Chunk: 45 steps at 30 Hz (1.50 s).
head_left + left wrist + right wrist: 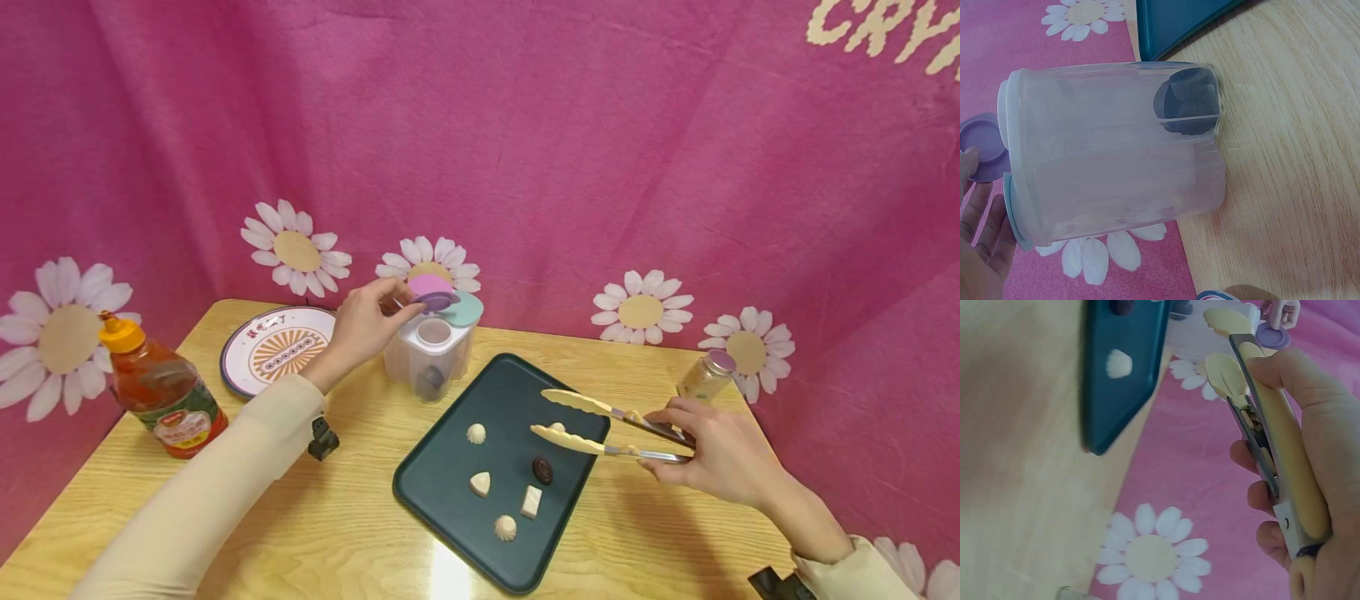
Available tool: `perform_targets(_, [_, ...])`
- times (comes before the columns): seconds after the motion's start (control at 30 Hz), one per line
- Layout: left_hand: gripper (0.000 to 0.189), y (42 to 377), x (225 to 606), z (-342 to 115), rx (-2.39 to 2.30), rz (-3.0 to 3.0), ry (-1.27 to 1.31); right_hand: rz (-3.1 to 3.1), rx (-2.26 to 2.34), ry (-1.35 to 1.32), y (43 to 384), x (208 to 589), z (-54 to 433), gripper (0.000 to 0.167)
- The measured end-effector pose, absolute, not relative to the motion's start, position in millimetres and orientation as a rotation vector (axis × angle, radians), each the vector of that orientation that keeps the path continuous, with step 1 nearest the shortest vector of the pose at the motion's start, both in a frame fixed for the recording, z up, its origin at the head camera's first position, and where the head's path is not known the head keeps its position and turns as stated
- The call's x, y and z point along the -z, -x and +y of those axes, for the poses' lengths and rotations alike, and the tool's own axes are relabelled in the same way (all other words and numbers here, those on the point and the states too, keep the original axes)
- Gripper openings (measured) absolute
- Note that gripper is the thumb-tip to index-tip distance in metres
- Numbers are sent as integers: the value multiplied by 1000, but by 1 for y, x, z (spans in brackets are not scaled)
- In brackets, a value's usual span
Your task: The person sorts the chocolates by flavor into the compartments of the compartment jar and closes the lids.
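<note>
On a table (360, 517) lies a dark teal tray (438, 487) with rounded corners and a low rim. Just beyond its far left edge stands a translucent container (408, 360), white-topped, one round hole uncovered. Over the tray, the right hand (712, 454) grips tongs (577, 402) whose tips stand apart. The left hand (367, 321) pinches a purple lid (435, 300) above the container, near a mint lid (467, 310) and a pink lid (430, 285). Small sweets (480, 484) lie scattered on the tray, all cream or white but one dark oval.

The left wrist view shows dark pieces (1188, 103) low inside the container, their number unclear. The right wrist view shows the thumb pressing the tongs' pale handle, fingers under the other arm. Only the head view shows the sauce bottle (176, 396).

Behind hangs soft magenta cloth (525, 167) printed with daisies; the table has wood grain. The container looks like cloudy plastic. The tongs join silvery metal to scalloped cream tips. Some sweets are ridged swirls, one a rounded triangle, one a block.
</note>
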State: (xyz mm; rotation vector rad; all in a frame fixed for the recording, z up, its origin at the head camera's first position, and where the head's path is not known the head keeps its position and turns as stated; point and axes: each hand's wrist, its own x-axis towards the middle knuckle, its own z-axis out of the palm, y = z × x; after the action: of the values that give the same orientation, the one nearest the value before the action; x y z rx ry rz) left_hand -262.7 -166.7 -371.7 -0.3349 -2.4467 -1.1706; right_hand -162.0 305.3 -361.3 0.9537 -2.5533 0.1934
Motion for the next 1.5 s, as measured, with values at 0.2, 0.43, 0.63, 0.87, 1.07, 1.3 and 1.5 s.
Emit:
perform_targets(0.2, [18, 263, 372, -167, 1176, -2445, 342, -2627, -230, -919, 146, 378, 311, 40])
perform_targets(0.43, [18, 262, 372, -167, 1168, -2447, 331, -2750, -233, -842, 134, 393, 316, 39])
perform_targets(0.63, [18, 263, 371, -167, 1165, -2453, 332, -2815, -232, -817, 130, 401, 317, 35])
perform_targets(0.87, [18, 263, 371, -168, 1167, -2454, 329, -2868, -259, -829, 129, 402, 315, 32])
perform_targets(1.07, [17, 262, 371, -167, 1181, -2459, 324, -2898, -243, -830, 129, 401, 313, 33])
perform_targets(1.3, [17, 263, 371, -167, 1184, -2461, 327, -2895, -220, -843, 133, 404, 311, 31])
perform_targets(1.5, [18, 262, 371, -167, 1185, -2460, 333, -2912, -249, -856, 135, 406, 311, 31])
